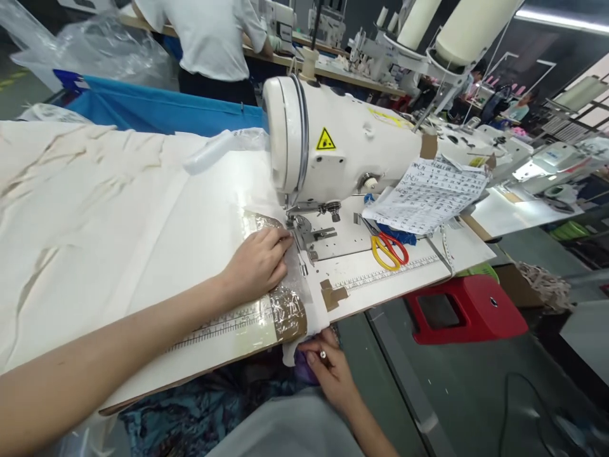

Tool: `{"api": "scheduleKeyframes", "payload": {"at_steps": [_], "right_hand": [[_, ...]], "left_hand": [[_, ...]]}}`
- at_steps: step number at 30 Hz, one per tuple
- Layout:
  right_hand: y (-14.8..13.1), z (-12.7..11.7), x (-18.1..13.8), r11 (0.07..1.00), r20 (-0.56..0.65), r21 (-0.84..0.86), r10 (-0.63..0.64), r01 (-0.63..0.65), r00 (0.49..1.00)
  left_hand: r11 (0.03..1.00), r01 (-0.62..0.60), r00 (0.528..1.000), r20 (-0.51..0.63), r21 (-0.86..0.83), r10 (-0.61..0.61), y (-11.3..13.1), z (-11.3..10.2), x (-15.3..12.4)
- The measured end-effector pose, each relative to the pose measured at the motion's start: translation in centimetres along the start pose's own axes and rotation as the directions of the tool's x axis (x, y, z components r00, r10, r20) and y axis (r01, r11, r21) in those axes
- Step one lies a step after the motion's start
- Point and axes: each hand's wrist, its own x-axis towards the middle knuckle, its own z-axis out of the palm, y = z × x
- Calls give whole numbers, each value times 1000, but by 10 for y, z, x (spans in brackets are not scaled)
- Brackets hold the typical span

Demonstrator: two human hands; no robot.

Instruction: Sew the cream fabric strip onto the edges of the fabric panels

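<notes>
Resting on white tabletop (466,252) amid sewing stations (328,28), left hand (255,263) unclenched; right hand (335,376) gripping pale stick (323,355)

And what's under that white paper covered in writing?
Crumpled blue material peeks out below the white paper with writing, beside red-and-yellow-handled scissors. The paper covers whatever else is there.

The sewing machine (352,120) is white with a yellow and black triangle (326,140). Near it, scissors (379,235) have red and yellow handles (401,244). Left of it, the cloth (95,155) is creamy white.
</notes>
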Motion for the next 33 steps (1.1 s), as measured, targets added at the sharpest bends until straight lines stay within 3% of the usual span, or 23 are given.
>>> {"api": "scheduleKeyframes", "payload": {"at_steps": [8,13,15,21,26,29,33], "right_hand": [[-31,-2,-3,990,88,138,13,-25,996],[-44,5,2,994,-35,82,-71,73,997],[-52,2,7,987,-32,40,-151,153,988],[-106,-22,32,905,40,-45,-421,423,906],[-146,-20,59,822,-14,88,-563,562,826],[-153,-20,64,829,-29,41,-558,558,830],[-140,-25,63,843,119,-88,-519,530,846]], "left_hand": [[1000,-25,999,21,4,25,-3,-3,1],[998,-59,998,-13,9,59,-6,-2,2],[995,-97,995,-37,25,97,-10,0,3],[979,-189,975,-105,78,196,-22,3,11],[957,-164,985,-12,238,172,-19,2,21],[955,-141,989,-1,263,146,-20,2,25],[994,-82,986,-140,70,91,-29,4,24]]}}
